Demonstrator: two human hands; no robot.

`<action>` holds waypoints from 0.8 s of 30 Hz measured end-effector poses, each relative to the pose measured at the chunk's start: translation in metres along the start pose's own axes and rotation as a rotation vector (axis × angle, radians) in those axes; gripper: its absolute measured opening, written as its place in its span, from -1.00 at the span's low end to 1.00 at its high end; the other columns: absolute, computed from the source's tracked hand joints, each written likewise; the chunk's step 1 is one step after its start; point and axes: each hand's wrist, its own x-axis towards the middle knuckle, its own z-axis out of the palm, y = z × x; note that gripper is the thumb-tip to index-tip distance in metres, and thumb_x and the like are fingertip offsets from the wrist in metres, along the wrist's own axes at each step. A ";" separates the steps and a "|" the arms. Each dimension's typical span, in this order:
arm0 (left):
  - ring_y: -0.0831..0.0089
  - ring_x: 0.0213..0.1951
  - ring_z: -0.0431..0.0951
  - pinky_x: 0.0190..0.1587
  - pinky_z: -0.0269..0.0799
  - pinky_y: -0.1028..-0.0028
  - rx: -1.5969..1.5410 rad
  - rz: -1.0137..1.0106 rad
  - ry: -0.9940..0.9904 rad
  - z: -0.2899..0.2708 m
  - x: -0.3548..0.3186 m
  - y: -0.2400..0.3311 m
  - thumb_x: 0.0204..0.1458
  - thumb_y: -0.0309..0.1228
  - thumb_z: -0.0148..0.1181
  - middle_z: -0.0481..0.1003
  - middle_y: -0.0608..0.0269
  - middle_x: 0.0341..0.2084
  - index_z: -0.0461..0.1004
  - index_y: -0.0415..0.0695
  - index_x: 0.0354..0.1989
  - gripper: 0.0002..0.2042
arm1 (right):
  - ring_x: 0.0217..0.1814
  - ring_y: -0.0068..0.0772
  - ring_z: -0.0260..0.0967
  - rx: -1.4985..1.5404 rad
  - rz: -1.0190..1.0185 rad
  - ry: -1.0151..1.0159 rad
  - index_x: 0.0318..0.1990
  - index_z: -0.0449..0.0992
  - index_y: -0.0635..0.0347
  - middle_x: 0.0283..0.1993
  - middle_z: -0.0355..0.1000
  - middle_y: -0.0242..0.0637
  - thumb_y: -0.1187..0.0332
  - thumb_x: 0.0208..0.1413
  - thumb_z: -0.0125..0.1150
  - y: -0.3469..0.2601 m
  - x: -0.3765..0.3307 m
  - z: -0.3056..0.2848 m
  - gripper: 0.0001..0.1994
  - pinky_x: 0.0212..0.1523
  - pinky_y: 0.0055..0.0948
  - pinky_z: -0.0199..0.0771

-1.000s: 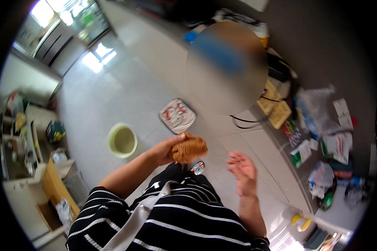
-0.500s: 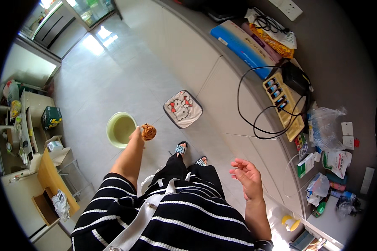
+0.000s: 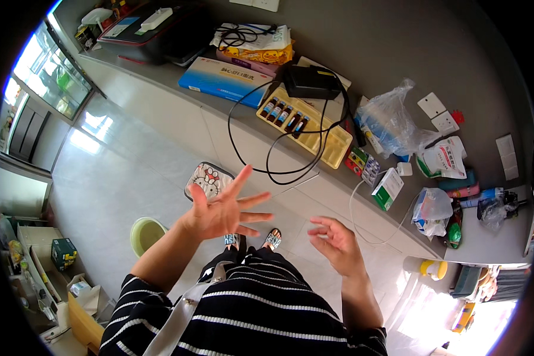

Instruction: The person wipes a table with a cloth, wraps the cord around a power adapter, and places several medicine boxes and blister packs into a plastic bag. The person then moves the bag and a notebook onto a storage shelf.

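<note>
Left hand (image 3: 216, 216) center-left of frame, open, fingers and thumb spread wide, grasping nothing. Overlaps lower edge of a square white mat with dark trim and a red-and-white cartoon cat print (image 3: 209, 175); mat lies on the glossy pale grey tiled floor (image 3: 133, 157), left of center. Round pale green plastic bucket (image 3: 135, 237) also on floor, lower left of the mat, just beside left forearm, which covers part of it.

Right hand (image 3: 338, 243) right of center, well apart from left; fingers loosely bent, thumb near them, no object visible in the grip. Nearest thing behind it: pale front of the counter.

Patterned slip-on sandals (image 3: 273, 238) on feet, low center, between the hands.

Dark grey countertop (image 3: 374, 35) runs upper left to right edge. On it: flat blue-and-white cardboard box (image 3: 225, 80) top center; yellow plastic tray (image 3: 332, 148) with small dark glass vials (image 3: 283, 115); black power adapter (image 3: 311, 82), looped black cable; crumpled clear plastic bag (image 3: 391, 121), upper right.
</note>
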 end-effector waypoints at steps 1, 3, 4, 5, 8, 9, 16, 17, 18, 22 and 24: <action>-0.05 0.33 0.01 0.20 0.07 -0.07 -0.049 0.020 -0.095 0.013 0.013 0.001 -0.58 0.65 -0.22 -0.25 0.05 0.40 -0.50 0.53 0.35 0.19 | 0.03 -0.42 0.35 -0.044 -0.044 0.020 0.10 0.38 0.17 0.12 0.33 -0.23 0.28 0.04 0.31 -0.002 0.005 -0.001 -0.54 -0.19 -0.46 0.48; -0.06 0.32 0.01 0.19 0.08 -0.08 -0.099 0.022 -0.205 0.031 0.033 -0.002 -0.66 0.68 -0.31 -0.25 0.04 0.40 -0.52 0.55 0.35 0.22 | 0.09 -0.37 0.32 -0.146 -0.135 0.059 0.10 0.39 0.14 0.17 0.28 -0.20 0.24 0.03 0.32 -0.010 0.020 0.007 -0.53 -0.17 -0.42 0.49; -0.06 0.32 0.02 0.19 0.09 -0.08 -0.099 0.002 -0.220 0.037 0.040 -0.004 -0.68 0.69 -0.32 -0.24 0.04 0.40 -0.52 0.55 0.35 0.23 | 0.11 -0.33 0.30 -0.228 -0.191 0.083 0.08 0.42 0.13 0.19 0.27 -0.19 0.24 0.02 0.32 -0.016 0.025 0.013 -0.54 -0.14 -0.40 0.48; -0.05 0.32 0.03 0.18 0.09 -0.08 -0.098 -0.015 -0.227 0.040 0.045 -0.006 -0.70 0.70 -0.32 -0.24 0.03 0.40 -0.52 0.55 0.35 0.24 | 0.13 -0.30 0.29 -0.309 -0.248 0.100 0.06 0.44 0.12 0.20 0.25 -0.18 0.24 0.01 0.33 -0.023 0.031 0.021 -0.56 -0.10 -0.38 0.46; -0.04 0.30 0.08 0.18 0.13 -0.01 -0.079 -0.060 -0.210 0.042 0.055 -0.016 -0.71 0.70 -0.34 -0.19 0.02 0.39 -0.52 0.56 0.34 0.23 | 0.17 -0.22 0.26 -0.520 -0.439 0.112 -0.07 0.53 0.12 0.20 0.25 -0.14 0.25 -0.03 0.34 -0.030 0.045 0.029 -0.65 -0.04 -0.33 0.43; -0.04 0.30 0.09 0.18 0.14 0.00 -0.064 -0.077 -0.197 0.043 0.057 -0.018 -0.72 0.70 -0.35 -0.19 0.02 0.39 -0.51 0.56 0.35 0.24 | 0.18 -0.19 0.25 -0.585 -0.507 0.107 -0.12 0.57 0.12 0.20 0.25 -0.13 0.25 -0.04 0.34 -0.029 0.048 0.030 -0.69 -0.02 -0.31 0.41; -0.08 0.29 0.11 0.21 0.14 0.07 0.073 -0.060 -0.234 0.028 0.034 -0.011 -0.33 0.57 -0.15 -0.04 -0.01 0.35 -0.35 0.28 0.41 0.12 | 0.03 -0.27 0.39 -0.356 -0.328 0.076 -0.33 0.61 0.18 0.01 0.45 -0.19 0.43 -0.06 0.31 -0.032 -0.008 -0.034 -0.89 0.07 -0.39 0.34; -0.10 0.28 0.12 0.22 0.13 0.07 0.219 -0.132 -0.170 0.016 0.026 -0.006 -0.27 0.52 -0.10 -0.05 -0.06 0.35 -0.27 0.29 0.41 0.06 | 0.07 -0.27 0.38 -0.343 -0.211 -0.065 -0.23 0.59 0.16 0.03 0.44 -0.17 0.41 -0.04 0.30 -0.014 -0.025 -0.056 -0.82 0.08 -0.38 0.33; -0.12 0.28 0.13 0.23 0.11 0.07 0.364 -0.209 -0.112 0.002 0.019 -0.002 -0.21 0.46 -0.05 -0.05 -0.11 0.35 -0.19 0.30 0.40 -0.01 | 0.10 -0.26 0.38 -0.322 -0.088 -0.198 -0.14 0.57 0.14 0.05 0.43 -0.15 0.40 -0.02 0.30 0.007 -0.042 -0.074 -0.75 0.10 -0.37 0.33; -0.15 0.24 0.19 0.24 0.12 0.15 1.685 -0.754 0.220 -0.010 0.016 -0.016 -0.10 0.20 0.18 0.03 -0.10 0.32 0.17 0.21 0.31 -0.23 | 0.19 -0.11 0.31 -0.738 0.077 -0.184 0.11 0.36 0.15 0.10 0.38 -0.02 0.31 -0.09 0.39 0.042 -0.098 -0.087 -0.44 0.25 -0.20 0.14; -0.12 0.24 0.18 0.24 0.12 0.17 1.445 -0.619 -0.147 -0.025 0.010 -0.013 -0.14 0.16 0.25 0.09 -0.07 0.29 0.23 0.17 0.27 -0.24 | 0.23 -0.04 0.27 -0.934 0.153 -0.180 0.24 0.25 0.15 0.13 0.35 0.04 0.27 -0.12 0.43 0.044 -0.108 -0.086 -0.28 0.32 -0.11 0.05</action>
